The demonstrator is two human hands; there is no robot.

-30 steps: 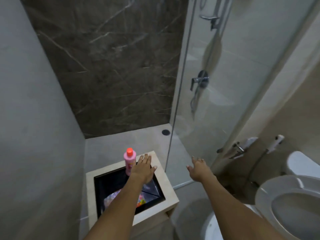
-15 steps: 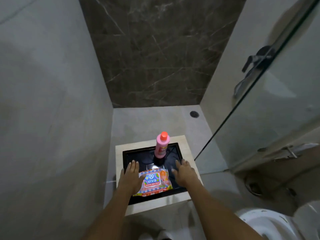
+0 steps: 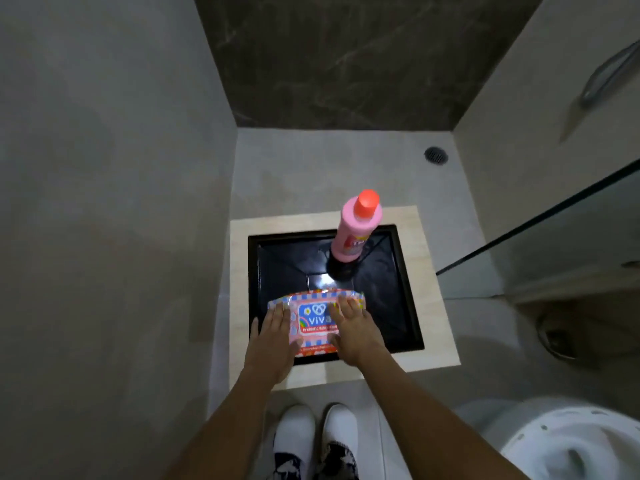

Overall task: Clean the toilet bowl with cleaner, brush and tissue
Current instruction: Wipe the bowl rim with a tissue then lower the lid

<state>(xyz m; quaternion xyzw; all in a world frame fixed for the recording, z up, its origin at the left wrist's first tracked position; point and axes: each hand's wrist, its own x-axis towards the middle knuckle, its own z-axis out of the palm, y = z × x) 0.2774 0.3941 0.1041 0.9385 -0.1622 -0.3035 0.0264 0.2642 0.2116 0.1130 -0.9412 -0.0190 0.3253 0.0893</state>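
tissue pack (image 3: pixel 314 322) flat, lengthwise left-right

Pink orange-capped cleaner bottle (image 3: pixel 353 237) upright behind flat tissue pack (image 3: pixel 313 320)

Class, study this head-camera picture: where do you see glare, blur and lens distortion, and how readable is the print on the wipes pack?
Head view: a bright glare patch sits on the black tray just behind the wipes pack; the toilet bowl at lower right is smeared and soft; wall edges splay outward, wide-angle distortion; on the pack "viva" reads clearly, smaller lines do not; the pink bottle label is blurred.
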